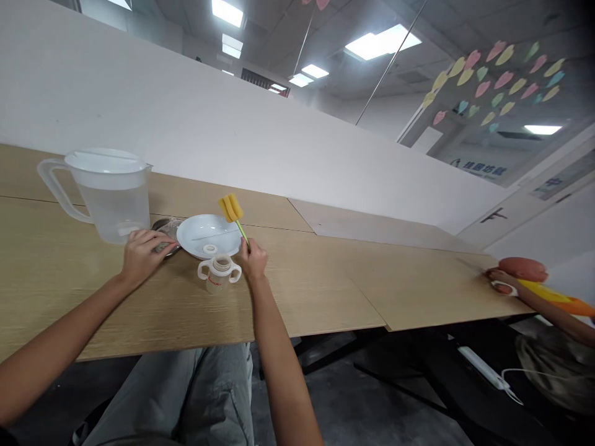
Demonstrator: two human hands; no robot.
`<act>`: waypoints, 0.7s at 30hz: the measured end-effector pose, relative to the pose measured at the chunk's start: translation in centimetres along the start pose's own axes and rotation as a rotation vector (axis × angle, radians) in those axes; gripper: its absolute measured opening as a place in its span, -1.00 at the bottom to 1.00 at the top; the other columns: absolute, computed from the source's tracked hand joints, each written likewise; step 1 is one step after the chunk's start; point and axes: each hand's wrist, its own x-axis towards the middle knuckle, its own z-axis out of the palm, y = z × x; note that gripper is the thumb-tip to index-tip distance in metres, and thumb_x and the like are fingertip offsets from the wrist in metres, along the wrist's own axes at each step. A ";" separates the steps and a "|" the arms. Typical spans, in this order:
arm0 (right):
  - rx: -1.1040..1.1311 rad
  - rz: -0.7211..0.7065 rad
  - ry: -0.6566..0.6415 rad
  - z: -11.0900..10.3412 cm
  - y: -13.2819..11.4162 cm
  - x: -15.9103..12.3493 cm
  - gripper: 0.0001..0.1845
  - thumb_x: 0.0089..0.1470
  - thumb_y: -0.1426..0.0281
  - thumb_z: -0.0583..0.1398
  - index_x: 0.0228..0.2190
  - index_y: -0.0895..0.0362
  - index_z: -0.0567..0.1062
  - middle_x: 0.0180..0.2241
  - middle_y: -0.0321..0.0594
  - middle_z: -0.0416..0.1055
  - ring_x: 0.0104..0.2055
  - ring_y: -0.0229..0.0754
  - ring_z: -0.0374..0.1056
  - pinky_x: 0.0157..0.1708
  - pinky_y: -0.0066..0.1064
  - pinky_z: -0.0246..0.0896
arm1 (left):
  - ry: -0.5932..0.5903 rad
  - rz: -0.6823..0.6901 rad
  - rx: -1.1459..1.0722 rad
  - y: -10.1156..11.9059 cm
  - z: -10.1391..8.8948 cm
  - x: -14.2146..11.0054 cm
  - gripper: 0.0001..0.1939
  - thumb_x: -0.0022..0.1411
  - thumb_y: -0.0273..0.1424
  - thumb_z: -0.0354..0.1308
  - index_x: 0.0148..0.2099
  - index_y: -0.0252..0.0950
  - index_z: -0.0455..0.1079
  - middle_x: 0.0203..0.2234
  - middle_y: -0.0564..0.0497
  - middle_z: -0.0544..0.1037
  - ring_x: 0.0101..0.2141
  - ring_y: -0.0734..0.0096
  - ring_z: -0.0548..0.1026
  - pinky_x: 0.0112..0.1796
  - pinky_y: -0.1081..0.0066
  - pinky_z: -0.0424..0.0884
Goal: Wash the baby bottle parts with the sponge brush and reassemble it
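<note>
Translucent plastic pitcher [118, 201] with a pale lid and a looped handle stands at the far left of the light wood-grained table [56, 272], its handle turned leftward. Just in front of its base, on the right, is the person's left hand [143, 253], palm down, fingertips at the near edge of a round, shiny metal dish [158, 223] that has something clear and crumpled showing in it. Whether those fingers pinch anything or merely rest there, I cannot tell. Next comes a wide, shallow white bowl [209, 228], right beside the dish. A small white ring [210, 253] shows at the bowl's near edge — inside it or on the rim, the view does not settle. Nearer the person, a small clear bottle [216, 283] with two white loop handles and red lettering stands upright and uncapped. To its right, the right hand [255, 259] grips the green handle of a yellow sponge brush [231, 208], the head raised over the bowl's right side. Well apart, at the table's far right end, another person's hand [502, 279] lies beside a rounded, reddish-orange object [524, 269].
</note>
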 end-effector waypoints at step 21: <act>0.026 0.060 -0.177 -0.9 -0.6 0.7 -0.61 0.31 0.23 0.05 -0.42 0.16 0.53 -0.55 -0.24 0.47 -0.57 -0.35 0.23 -0.52 -0.47 -0.18 | -0.156 0.141 -0.070 3.9 0.6 1.2 -0.54 0.40 -0.13 -0.17 -0.04 -0.21 0.51 -0.11 -0.07 0.59 -0.07 0.17 0.46 0.01 0.17 0.26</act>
